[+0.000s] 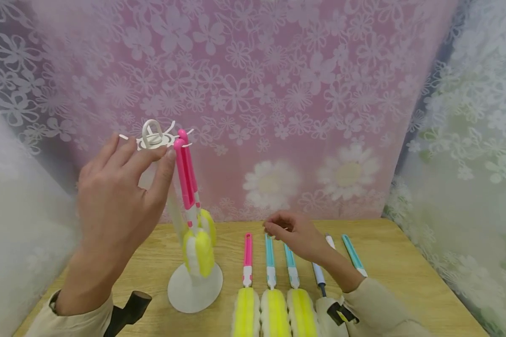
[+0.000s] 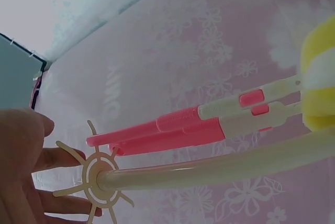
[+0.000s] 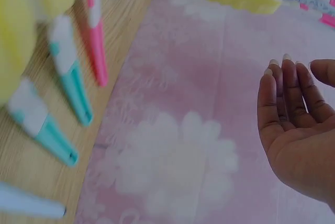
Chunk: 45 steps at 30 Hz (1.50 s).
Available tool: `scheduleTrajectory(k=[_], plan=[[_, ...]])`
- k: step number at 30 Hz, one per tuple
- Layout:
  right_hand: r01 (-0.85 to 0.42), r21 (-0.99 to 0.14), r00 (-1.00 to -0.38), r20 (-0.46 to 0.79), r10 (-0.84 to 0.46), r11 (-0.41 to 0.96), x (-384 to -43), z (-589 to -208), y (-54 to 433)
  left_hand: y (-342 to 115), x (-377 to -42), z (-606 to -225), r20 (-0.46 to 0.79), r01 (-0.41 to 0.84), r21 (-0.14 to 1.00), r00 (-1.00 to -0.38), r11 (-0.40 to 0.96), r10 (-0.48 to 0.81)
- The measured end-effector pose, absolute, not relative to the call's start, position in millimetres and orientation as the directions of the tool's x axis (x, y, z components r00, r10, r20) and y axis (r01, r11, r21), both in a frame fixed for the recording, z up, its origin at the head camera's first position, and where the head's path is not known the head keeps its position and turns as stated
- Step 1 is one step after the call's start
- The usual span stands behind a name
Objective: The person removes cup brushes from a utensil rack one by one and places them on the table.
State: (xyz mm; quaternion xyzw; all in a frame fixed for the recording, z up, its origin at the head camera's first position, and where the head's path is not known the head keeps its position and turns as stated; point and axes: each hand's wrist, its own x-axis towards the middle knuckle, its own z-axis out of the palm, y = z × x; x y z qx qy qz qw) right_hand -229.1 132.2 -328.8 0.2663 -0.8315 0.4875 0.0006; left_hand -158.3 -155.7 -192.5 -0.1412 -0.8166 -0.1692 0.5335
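Note:
A white stand (image 1: pixel 196 299) with a round base and hooked top ring (image 1: pixel 155 139) stands left of the middle. Two pink-handled sponge brushes hang from its hooks, the front handle (image 1: pixel 183 173) nearer me and a yellow-and-white sponge (image 1: pixel 211 224) showing behind. My left hand (image 1: pixel 120 192) is at the top ring, thumb beside the front brush's hook. In the left wrist view its fingers (image 2: pixel 65 157) extend behind the ring's spokes. My right hand (image 1: pixel 297 234), fingers loosely bent and holding nothing, hovers over the handle ends of two teal brushes (image 1: pixel 270 257); the right wrist view shows its palm (image 3: pixel 301 150) bare.
On the wooden table (image 1: pixel 405 262), a pink-handled brush (image 1: pixel 248 252) lies left of the teal pair. Farther right are a pale-handled brush (image 1: pixel 319 275) and another teal handle (image 1: pixel 353 252), partly behind my right forearm. A flowered pink curtain (image 1: pixel 278 131) rises behind the table.

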Motion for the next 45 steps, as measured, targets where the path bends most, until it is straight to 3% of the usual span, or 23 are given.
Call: scheduleTrajectory(k=[7, 17, 22, 29, 45], plan=[[-0.526, -0.822, -0.809, 0.403, -0.428, 0.218, -226.0, -311.5, 72.1, -152.1, -162.8, -193.3, 0.942, 0.381, 0.139, -0.336, 0.914, -0.003], [-0.545, -0.838, -0.798, 0.507, -0.326, 0.031, -215.5, -284.1, 3.4, -149.1, -162.9, -193.0, 0.937, 0.377, 0.136, -0.349, 0.916, 0.005], [-0.573, -0.819, -0.799, 0.556, -0.231, 0.012, -216.0, -280.1, -16.7, -149.2, -163.3, -193.2, 0.939, 0.372, 0.134, -0.343, 0.918, 0.002], [-0.59, -0.805, -0.803, 0.576, -0.154, 0.062, -220.8, -284.3, -24.2, -149.9, -163.0, -194.4, 0.936, 0.35, 0.126, -0.353, 0.928, 0.006], [-0.634, -0.773, -0.76, 0.63, -0.158, -0.033, -211.4, -274.0, 3.1, -147.5, -162.4, -195.8, 0.933, 0.348, 0.136, -0.36, 0.928, -0.002]])
